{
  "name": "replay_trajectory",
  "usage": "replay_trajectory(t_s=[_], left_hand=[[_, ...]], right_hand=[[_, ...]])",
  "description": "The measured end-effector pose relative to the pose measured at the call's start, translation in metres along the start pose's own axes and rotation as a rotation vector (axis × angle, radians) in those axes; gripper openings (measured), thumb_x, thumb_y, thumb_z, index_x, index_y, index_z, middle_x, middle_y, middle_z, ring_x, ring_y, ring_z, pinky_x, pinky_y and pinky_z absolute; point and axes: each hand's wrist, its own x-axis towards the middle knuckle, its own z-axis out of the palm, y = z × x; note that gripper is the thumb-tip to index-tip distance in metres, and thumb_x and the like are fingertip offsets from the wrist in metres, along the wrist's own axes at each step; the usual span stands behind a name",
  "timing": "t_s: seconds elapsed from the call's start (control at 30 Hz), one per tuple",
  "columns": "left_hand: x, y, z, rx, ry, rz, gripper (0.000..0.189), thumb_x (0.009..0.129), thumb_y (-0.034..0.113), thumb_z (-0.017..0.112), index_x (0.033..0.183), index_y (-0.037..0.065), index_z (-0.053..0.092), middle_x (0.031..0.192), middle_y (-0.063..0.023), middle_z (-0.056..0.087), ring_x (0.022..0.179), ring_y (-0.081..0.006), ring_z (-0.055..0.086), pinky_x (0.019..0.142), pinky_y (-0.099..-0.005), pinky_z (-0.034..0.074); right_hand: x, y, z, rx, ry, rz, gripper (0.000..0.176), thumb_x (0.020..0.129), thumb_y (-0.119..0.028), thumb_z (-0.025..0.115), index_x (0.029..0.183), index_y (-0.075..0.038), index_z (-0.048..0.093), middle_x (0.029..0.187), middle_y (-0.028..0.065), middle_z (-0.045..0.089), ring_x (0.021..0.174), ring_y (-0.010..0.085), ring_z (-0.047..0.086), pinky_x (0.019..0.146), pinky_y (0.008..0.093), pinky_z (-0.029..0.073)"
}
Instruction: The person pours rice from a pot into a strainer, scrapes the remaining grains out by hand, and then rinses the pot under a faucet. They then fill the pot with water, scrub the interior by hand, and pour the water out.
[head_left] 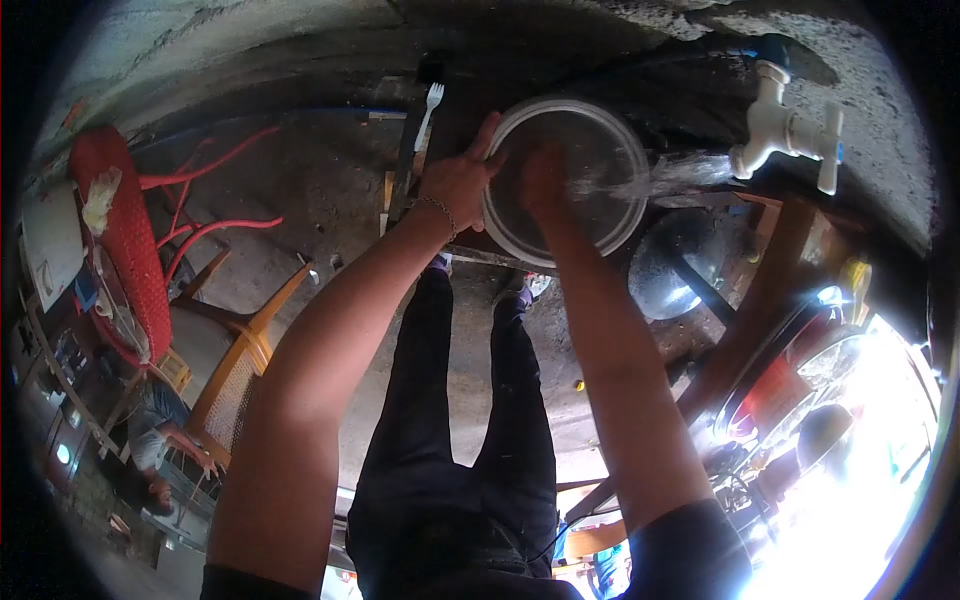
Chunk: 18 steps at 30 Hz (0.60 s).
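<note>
A person bends over a round, see-through bowl [600,140] held under a white plastic tap [785,130] at the upper right; water streams sideways from the tap into it; the bowl's open mouth faces the camera, and being round it shows no long axis. The left hand [460,180], with a thin bracelet at the wrist, clamps the bowl's left rim, thumb hooked over the edge; the right hand [545,185] lies inside the bowl, blurred, so I cannot tell how its fingers sit. Below is a rough, stained concrete floor [320,200]; a white fork [432,105], red hoses [220,190], a wooden chair [240,350] and a metal pan [680,265] lie around.
</note>
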Motion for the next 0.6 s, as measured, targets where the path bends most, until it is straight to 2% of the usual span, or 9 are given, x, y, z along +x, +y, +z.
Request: replay_trajectory(t_s=[0.03, 0.1, 0.17, 0.27, 0.37, 0.47, 0.57, 0.6], left_hand=[[0.0, 0.001, 0.0, 0.008, 0.011, 0.009, 0.107, 0.05, 0.018, 0.098, 0.147, 0.022, 0.055, 0.173, -0.0097, 0.0, 0.117, -0.029, 0.069, 0.095, -0.0425, 0.06], [-0.002, 0.002, -0.001, 0.025, 0.035, 0.022, 0.107, 0.049, 0.019, 0.099, 0.147, 0.023, 0.055, 0.173, -0.0096, 0.0, 0.117, -0.0291, 0.069, 0.095, -0.0426, 0.06], [-0.002, 0.001, 0.0, 0.009, 0.013, 0.015, 0.109, 0.048, 0.018, 0.099, 0.148, 0.021, 0.055, 0.173, -0.009, 0.0, 0.12, -0.0324, 0.067, 0.093, -0.0437, 0.061], [-0.004, 0.002, -0.004, -0.033, -0.001, 0.0, 0.109, 0.047, 0.018, 0.098, 0.147, 0.021, 0.055, 0.173, -0.0087, 0.0, 0.12, -0.035, 0.066, 0.092, -0.0444, 0.062], [-0.004, 0.003, -0.009, -0.051, -0.002, -0.011, 0.109, 0.046, 0.018, 0.098, 0.147, 0.022, 0.056, 0.173, -0.0083, 0.001, 0.118, -0.0351, 0.067, 0.092, -0.045, 0.061], [0.0, -0.002, -0.001, -0.048, 0.038, 0.013, 0.108, 0.046, 0.017, 0.097, 0.146, 0.023, 0.057, 0.173, -0.0074, 0.001, 0.117, -0.0347, 0.068, 0.093, -0.0464, 0.061], [-0.001, 0.001, -0.014, -0.005, -0.003, -0.009, 0.106, 0.05, 0.015, 0.097, 0.147, 0.022, 0.055, 0.173, -0.0091, 0.0, 0.116, -0.0328, 0.069, 0.095, -0.0441, 0.06], [-0.005, 0.005, -0.018, 0.009, -0.042, -0.023, 0.104, 0.053, 0.014, 0.097, 0.148, 0.021, 0.054, 0.172, -0.0101, -0.001, 0.116, -0.0319, 0.069, 0.096, -0.0427, 0.06]], right_hand=[[-0.004, -0.003, 0.032, 0.175, 0.074, 0.005, 0.049, 0.083, -0.022, 0.072, 0.127, -0.002, 0.066, 0.139, 0.0256, 0.056, 0.124, 0.0397, 0.059, 0.109, 0.0512, 0.045], [-0.01, -0.006, 0.037, 0.379, 0.038, 0.034, 0.047, 0.082, -0.022, 0.071, 0.124, -0.001, 0.067, 0.134, 0.0264, 0.06, 0.12, 0.0405, 0.061, 0.107, 0.0507, 0.047], [-0.037, -0.015, 0.009, 0.436, -0.19, 0.082, 0.043, 0.084, -0.021, 0.07, 0.122, -0.001, 0.067, 0.128, 0.0266, 0.063, 0.116, 0.0426, 0.063, 0.105, 0.0504, 0.048], [-0.06, 0.008, -0.005, 0.277, -0.409, 0.048, 0.049, 0.089, -0.032, 0.064, 0.124, 0.001, 0.067, 0.125, 0.0253, 0.066, 0.121, 0.0407, 0.061, 0.112, 0.0478, 0.042], [-0.072, 0.039, 0.015, 0.32, -0.152, 0.132, 0.053, 0.087, -0.034, 0.069, 0.129, -0.002, 0.064, 0.126, 0.0272, 0.064, 0.123, 0.0416, 0.061, 0.109, 0.0516, 0.045], [-0.058, 0.071, 0.04, -0.031, 0.356, -0.017, 0.068, 0.088, -0.041, 0.068, 0.144, -0.004, 0.053, 0.142, 0.0274, 0.053, 0.136, 0.0398, 0.05, 0.114, 0.0588, 0.037], [-0.022, 0.065, 0.023, 0.047, -0.069, 0.256, 0.081, 0.092, -0.038, 0.062, 0.158, -0.002, 0.032, 0.16, 0.0204, 0.037, 0.149, 0.0431, 0.031, 0.124, 0.0551, 0.02], [-0.028, 0.056, 0.026, -0.023, -0.033, 0.191, 0.074, 0.093, -0.035, 0.06, 0.155, -0.002, 0.037, 0.159, 0.0219, 0.036, 0.147, 0.0423, 0.034, 0.122, 0.0581, 0.023]])
